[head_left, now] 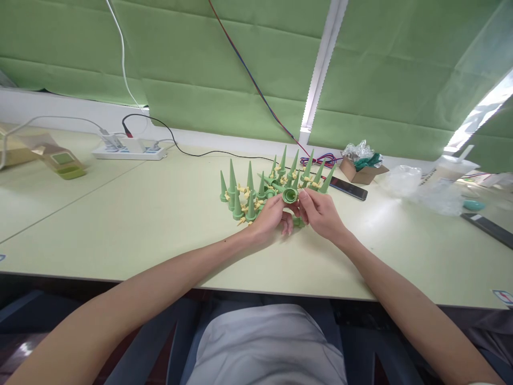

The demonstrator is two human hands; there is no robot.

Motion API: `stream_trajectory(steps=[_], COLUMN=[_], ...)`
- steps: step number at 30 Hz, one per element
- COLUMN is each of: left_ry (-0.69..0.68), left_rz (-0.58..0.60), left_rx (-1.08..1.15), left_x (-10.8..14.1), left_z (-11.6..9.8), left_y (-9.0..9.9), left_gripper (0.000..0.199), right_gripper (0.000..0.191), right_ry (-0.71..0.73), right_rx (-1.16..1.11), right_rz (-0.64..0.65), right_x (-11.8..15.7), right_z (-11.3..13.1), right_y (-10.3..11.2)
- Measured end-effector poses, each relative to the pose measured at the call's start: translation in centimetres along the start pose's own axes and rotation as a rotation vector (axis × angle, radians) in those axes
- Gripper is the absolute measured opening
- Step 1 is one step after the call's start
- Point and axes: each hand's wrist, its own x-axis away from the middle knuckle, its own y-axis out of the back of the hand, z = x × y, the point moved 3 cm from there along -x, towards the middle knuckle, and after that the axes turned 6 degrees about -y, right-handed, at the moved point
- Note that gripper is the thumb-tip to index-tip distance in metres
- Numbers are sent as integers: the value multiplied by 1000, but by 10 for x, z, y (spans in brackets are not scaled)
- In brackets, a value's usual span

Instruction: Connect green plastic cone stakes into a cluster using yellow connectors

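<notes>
A green cone-shaped piece (pixel 290 195) is held with its hollow round base turned toward me, its tip pointing back and left. My left hand (pixel 272 216) grips it from the left, fingers curled below the base. On its right side, the thumb and fingers of my right hand (pixel 315 210) are pinched at the rim; whatever small thing they may hold is too small to make out. Behind and left of my hands, several green cones (pixel 250 184) stand upright on the table, with small yellow pieces (pixel 243 190) among them.
The pale table (pixel 160 224) carries a white power strip (pixel 130 151) at the back left. Behind my right hand lie a phone (pixel 348 188) and a small cardboard box (pixel 360 172). Plastic bags (pixel 403 181) and a cup (pixel 448 170) stand farther right.
</notes>
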Motion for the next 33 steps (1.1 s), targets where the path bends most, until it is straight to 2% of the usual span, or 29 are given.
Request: stream_trajectory(steps=[15, 23, 33], left_ry=[61, 31, 115], left_rz=[59, 91, 150], left_rx=[0, -46, -31], left_x=[0, 0, -2], left_z=[1, 0, 7], left_y=[1, 1, 5], left_gripper=[29, 30, 32], right_gripper=[54, 54, 55], right_ry=[-30, -21, -23], right_rx=[33, 51, 88], right_rz=[84, 95, 97], right_x=[0, 0, 0], right_z=[2, 3, 5], right_y=[-1, 0, 0])
